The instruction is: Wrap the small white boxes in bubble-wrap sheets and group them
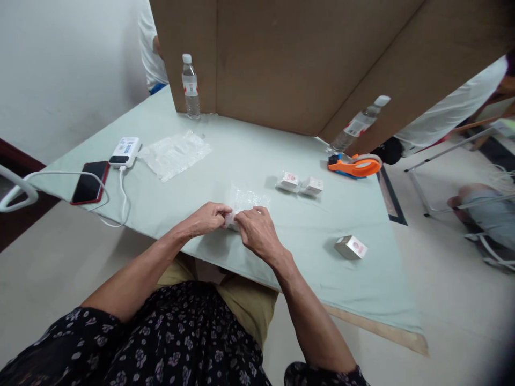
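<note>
Near the table's front edge, my left hand [209, 219] and my right hand [258, 228] both grip a small box in bubble wrap [231, 221], one at each side. Its loose sheet of bubble wrap [246, 199] spreads on the table behind my fingers. To the right lie two small wrapped boxes [288, 181] [313, 186], side by side. A bare small box [351, 247] rests nearer the right edge. Another piece of bubble wrap [175, 154] lies flat at the back left.
A cardboard partition [277, 64] stands across the back, with water bottles [191, 88] [359, 126] before it. An orange tape dispenser [356, 165] lies at the right. A white power bank [125, 152] with its cable and a phone [90, 183] are left. People are partly visible beyond.
</note>
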`<control>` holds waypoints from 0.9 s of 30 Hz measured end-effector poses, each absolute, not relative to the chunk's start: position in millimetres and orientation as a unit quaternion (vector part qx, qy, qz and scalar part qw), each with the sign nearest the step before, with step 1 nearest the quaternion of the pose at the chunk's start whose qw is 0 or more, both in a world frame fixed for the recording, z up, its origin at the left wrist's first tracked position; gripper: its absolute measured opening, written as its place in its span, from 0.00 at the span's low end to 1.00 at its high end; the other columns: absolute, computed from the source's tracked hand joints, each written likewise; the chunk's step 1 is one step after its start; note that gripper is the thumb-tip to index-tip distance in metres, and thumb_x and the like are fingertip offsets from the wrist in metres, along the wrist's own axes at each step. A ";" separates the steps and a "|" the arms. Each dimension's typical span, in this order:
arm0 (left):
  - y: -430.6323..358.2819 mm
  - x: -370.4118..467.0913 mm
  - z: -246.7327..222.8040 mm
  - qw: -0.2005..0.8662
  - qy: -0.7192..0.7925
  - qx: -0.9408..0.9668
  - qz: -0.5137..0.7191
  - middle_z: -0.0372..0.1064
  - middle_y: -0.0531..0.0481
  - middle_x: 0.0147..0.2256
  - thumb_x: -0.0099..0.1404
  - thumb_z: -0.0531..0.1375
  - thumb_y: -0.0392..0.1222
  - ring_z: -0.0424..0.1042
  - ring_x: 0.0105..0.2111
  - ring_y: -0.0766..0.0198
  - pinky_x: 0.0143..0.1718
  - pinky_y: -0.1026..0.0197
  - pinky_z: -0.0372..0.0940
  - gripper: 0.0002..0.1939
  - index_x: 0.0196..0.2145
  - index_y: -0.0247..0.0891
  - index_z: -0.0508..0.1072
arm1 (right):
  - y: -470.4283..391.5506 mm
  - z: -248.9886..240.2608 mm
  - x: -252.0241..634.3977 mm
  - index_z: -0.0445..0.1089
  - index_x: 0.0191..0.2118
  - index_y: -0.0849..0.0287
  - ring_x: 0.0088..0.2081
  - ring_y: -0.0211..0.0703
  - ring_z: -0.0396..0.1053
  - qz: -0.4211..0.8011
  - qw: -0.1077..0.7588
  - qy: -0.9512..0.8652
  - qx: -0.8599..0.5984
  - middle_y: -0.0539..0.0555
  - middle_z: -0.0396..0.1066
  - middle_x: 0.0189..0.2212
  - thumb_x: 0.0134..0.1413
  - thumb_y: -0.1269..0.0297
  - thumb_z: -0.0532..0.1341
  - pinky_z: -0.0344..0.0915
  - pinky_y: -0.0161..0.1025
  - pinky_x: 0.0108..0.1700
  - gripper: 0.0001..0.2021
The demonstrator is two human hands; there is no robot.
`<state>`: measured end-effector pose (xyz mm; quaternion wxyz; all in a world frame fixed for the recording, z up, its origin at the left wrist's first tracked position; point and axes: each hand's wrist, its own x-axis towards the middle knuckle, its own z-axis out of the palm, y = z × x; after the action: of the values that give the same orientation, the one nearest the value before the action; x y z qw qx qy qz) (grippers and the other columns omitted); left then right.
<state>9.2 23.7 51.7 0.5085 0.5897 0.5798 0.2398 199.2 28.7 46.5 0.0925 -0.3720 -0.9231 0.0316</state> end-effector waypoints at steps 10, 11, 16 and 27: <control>16.6 30.8 25.0 0.116 0.531 0.809 0.223 0.70 0.40 0.44 0.69 0.51 0.36 0.67 0.45 0.55 0.48 0.53 0.66 0.12 0.39 0.36 0.76 | 29.4 52.0 212.1 0.76 0.36 0.57 0.44 0.46 0.72 0.131 0.180 -0.895 -0.386 0.54 0.79 0.38 0.57 0.75 0.56 0.57 0.46 0.53 0.12; 16.0 31.4 24.5 0.100 0.520 0.820 0.218 0.70 0.40 0.46 0.69 0.52 0.35 0.67 0.45 0.56 0.50 0.53 0.66 0.12 0.39 0.36 0.75 | 26.2 50.0 219.4 0.76 0.38 0.56 0.47 0.48 0.72 0.134 0.227 -0.871 -0.414 0.55 0.79 0.41 0.58 0.73 0.56 0.58 0.47 0.53 0.11; 16.2 31.0 25.4 0.083 0.501 0.843 0.178 0.72 0.43 0.41 0.69 0.51 0.31 0.67 0.42 0.57 0.48 0.54 0.66 0.11 0.37 0.35 0.73 | 2.7 29.3 255.7 0.73 0.45 0.58 0.37 0.48 0.74 0.201 0.294 -0.691 -0.630 0.58 0.77 0.42 0.58 0.55 0.60 0.67 0.45 0.41 0.15; 20.1 25.4 17.0 0.053 0.467 0.862 0.191 0.72 0.42 0.44 0.71 0.53 0.37 0.65 0.44 0.54 0.47 0.53 0.62 0.10 0.42 0.35 0.74 | 10.5 -1.6 235.5 0.67 0.57 0.63 0.38 0.52 0.74 0.276 0.251 -0.564 -0.736 0.58 0.76 0.37 0.46 0.44 0.65 0.68 0.45 0.42 0.36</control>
<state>25.4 20.1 17.0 0.0533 0.8619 0.4668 0.1908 235.5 10.5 -1.6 0.2506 -0.7365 -0.5645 0.2760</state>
